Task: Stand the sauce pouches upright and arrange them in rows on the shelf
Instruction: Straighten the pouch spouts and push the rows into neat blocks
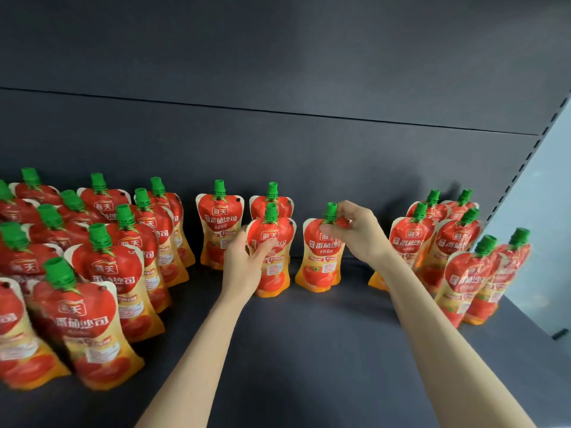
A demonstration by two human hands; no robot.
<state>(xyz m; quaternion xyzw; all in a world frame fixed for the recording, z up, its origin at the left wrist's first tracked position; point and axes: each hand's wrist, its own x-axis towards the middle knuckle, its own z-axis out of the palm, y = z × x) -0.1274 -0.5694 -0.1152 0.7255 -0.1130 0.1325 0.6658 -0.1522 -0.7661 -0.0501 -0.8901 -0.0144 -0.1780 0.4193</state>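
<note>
Gripping the middle pouch (273, 273) from its left, the left hand (244, 264) neighbours the right hand (358, 230) pinching the next pouch (321, 267).

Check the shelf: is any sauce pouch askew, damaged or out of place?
No spill or damage shows. The middle pouch gripped by the left hand and the loose pouch pinched by the right hand stand apart from the packed left rows. The front right pouch looks tilted.
</note>
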